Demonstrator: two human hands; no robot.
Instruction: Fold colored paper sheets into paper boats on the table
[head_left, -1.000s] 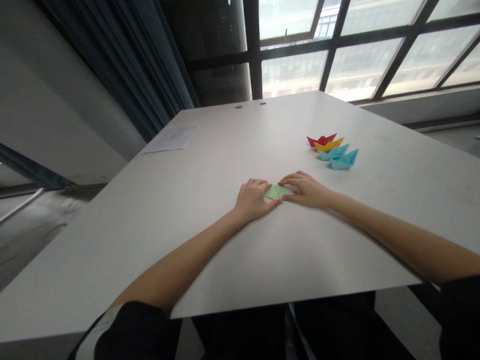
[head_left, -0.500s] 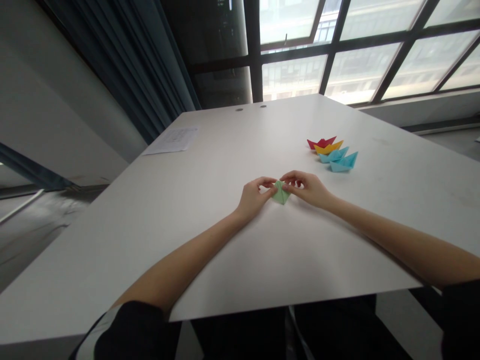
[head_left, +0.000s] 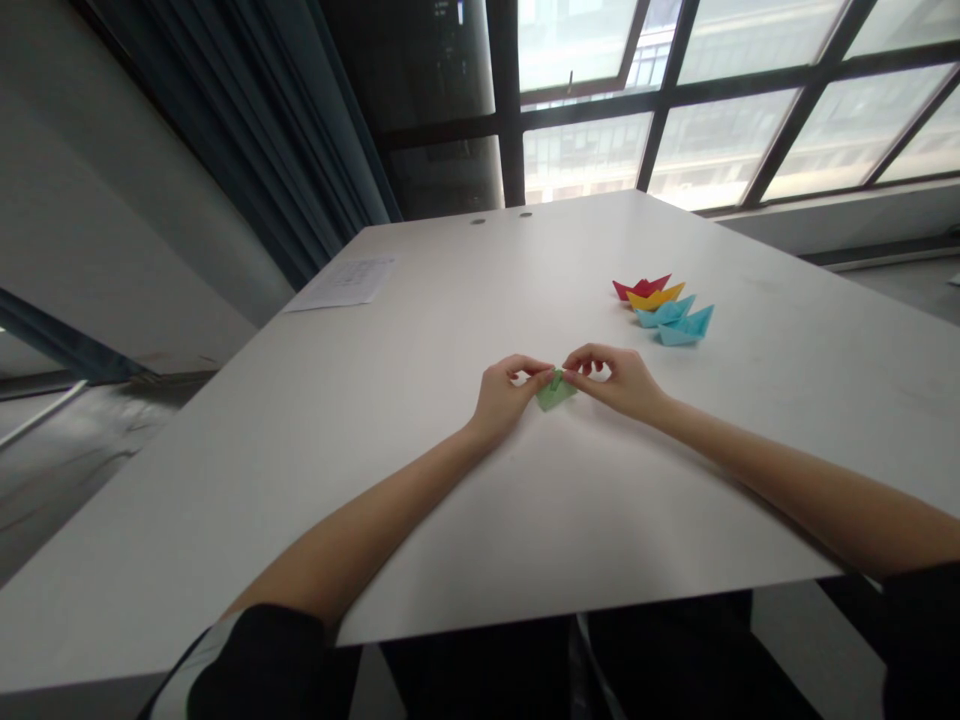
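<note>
A small piece of folded light green paper [head_left: 556, 394] is held between my two hands, low over the middle of the white table [head_left: 450, 520]. My left hand [head_left: 511, 393] pinches its upper left part between thumb and fingers. At its upper right, my right hand [head_left: 611, 377] grips it in the same way. Fingertips cover the top corners of the paper. Beyond my right hand stand several folded paper boats: a red boat [head_left: 642, 289], a yellow boat [head_left: 655, 297] and two light blue boats [head_left: 685, 328], close together in a slanting row.
Printed white sheets [head_left: 341, 284] lie at the table's far left edge. Two round dark inserts [head_left: 478, 221] are set near the far end. A blue curtain [head_left: 300, 130] hangs at the left, and windows [head_left: 585, 150] rise behind the table.
The green paper has changed from a pointed diamond outline to a wider, flatter shape with a slanting lower edge. Both hands keep hold of it, their fingertips slightly closer together.
</note>
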